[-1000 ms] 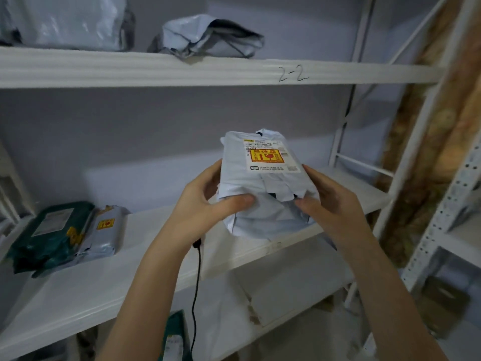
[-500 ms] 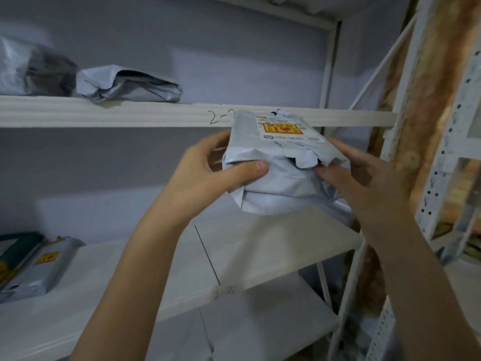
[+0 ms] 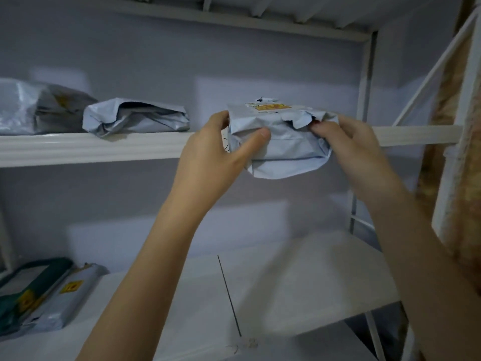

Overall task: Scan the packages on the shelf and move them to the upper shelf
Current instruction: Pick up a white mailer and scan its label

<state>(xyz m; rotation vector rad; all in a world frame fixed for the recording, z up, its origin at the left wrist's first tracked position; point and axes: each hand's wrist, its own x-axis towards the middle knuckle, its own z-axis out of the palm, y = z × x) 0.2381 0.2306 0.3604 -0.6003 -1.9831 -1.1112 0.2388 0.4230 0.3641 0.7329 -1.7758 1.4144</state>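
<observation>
A grey plastic package (image 3: pixel 283 149) with a yellow label on top is held up at the front edge of the upper shelf (image 3: pixel 104 148). My left hand (image 3: pixel 218 149) grips its left side, thumb across the front. My right hand (image 3: pixel 346 144) grips its right side, fingers curled into the torn flap. Whether the package rests on the shelf or hangs just in front of it, I cannot tell. Two grey packages (image 3: pixel 135 118) (image 3: pixel 39 108) lie on the upper shelf to the left.
On the lower shelf (image 3: pixel 286 290), at the far left, lie a green package (image 3: pixel 23 290) and a grey one with a yellow sticker (image 3: pixel 67 295). White shelf posts (image 3: pixel 364 87) and a diagonal brace (image 3: pixel 429 71) stand at the right. Another shelf board runs overhead.
Both hands have raised the package from the lower shelf's height up to the front edge of the upper shelf, and my view has tilted upward with it.
</observation>
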